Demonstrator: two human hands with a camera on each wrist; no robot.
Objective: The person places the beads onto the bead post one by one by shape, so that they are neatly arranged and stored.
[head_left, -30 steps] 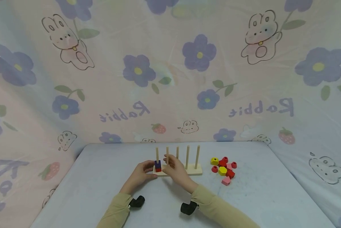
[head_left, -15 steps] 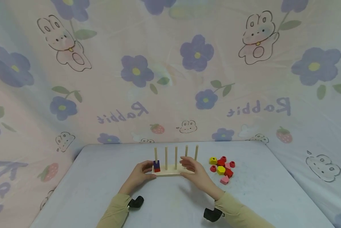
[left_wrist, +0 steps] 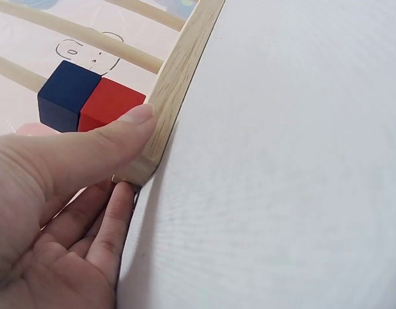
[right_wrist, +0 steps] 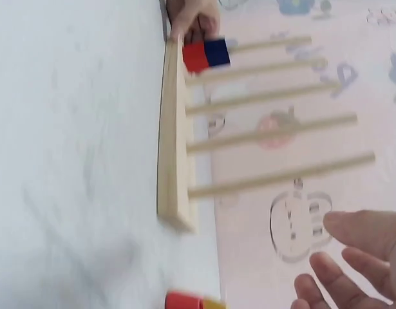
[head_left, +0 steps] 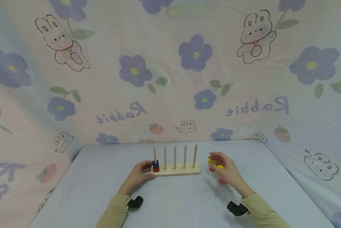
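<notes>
A pale wooden peg board (head_left: pixel 182 172) with several upright rods stands on the table. Its leftmost rod carries a red block (left_wrist: pixel 113 103) at the bottom and a dark blue block (left_wrist: pixel 67 93) above it. My left hand (head_left: pixel 139 175) grips the board's left end, thumb on the front edge, other fingers round the end. To the right of the board, my right hand (head_left: pixel 228 169) hovers over the loose pieces with fingers relaxed and apart, and nothing shows between them. Yellow blocks (head_left: pixel 211 161) and a red piece (head_left: pixel 222 181) peek out; others are hidden behind that hand.
The white tabletop (head_left: pixel 173 202) runs back to a hanging cloth (head_left: pixel 164 95) printed with rabbits and flowers. Black wrist cameras sit on both wrists.
My right hand has moved right, from the second rod past the board's right end to above the loose pieces. My left hand keeps its hold on the board.
</notes>
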